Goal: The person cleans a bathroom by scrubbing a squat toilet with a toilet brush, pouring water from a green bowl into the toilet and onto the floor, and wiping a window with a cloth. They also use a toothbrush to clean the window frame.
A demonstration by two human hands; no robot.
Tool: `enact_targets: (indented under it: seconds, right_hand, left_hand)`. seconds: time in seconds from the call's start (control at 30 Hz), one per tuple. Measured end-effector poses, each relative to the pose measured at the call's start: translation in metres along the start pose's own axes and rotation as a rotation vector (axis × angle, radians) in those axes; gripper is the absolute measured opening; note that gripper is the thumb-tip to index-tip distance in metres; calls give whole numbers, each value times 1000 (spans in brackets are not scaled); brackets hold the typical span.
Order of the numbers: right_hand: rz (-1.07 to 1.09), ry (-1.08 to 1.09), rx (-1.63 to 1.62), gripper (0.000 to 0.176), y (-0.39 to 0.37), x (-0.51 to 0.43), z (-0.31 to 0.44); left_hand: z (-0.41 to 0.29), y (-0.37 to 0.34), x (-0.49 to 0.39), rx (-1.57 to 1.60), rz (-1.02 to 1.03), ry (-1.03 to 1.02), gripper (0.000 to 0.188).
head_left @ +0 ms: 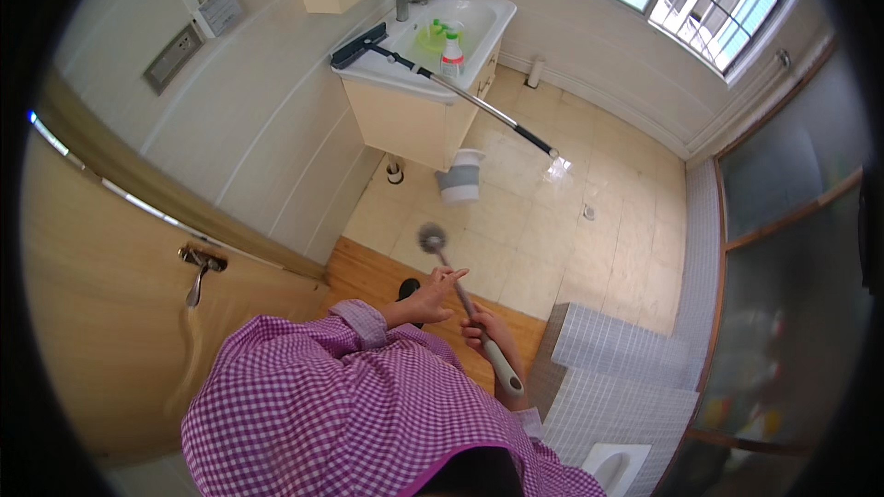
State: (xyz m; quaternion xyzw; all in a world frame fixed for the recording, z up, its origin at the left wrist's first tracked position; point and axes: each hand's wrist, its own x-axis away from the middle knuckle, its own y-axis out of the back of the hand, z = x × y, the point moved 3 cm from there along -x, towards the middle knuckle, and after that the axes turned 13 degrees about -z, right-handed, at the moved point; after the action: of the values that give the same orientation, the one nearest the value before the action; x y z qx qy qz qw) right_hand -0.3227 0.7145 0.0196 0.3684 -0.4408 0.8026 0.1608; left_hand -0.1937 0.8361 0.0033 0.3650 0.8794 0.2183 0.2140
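Note:
A long-handled toilet brush (501, 364) with a grey handle and a round bristle head slants across the view in front of me. My right hand (489, 331) is closed around its lower shaft, just above the thick grip. Beside the upper shaft is my left hand (434, 297), fingers apart, with its fingertips at the shaft; whether they press on it I cannot tell. The brush head is over the tiled floor near the wooden threshold. A floor squeegee (483, 107) lies with its dark blade on the washbasin and its handle reaching out over the floor.
The white washbasin (501, 10) holds a spray bottle (452, 59) and a green basin (427, 39). A grey and white bucket (460, 178) stands below. An open wooden door (138, 276) is at left; a tiled step (608, 338), a squat toilet (615, 466) and glass panels are at right.

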Motion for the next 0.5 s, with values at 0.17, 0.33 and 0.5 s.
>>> enact_targets:
  seconds: [0.17,0.33,0.5]
  right_hand:
    - [178,-179,152,22,-146,-105,62]
    - [-277,647,1562,59,-203,-196,193]
    - [-412,1320,1064,101,-234,-288,371]
  left_hand:
    - [77,97,-89,-113,-44,-72,36]
    - [140,194,-135,-205,-213,-22,12]
    - [213,244,-146,-7,-378,424,12]
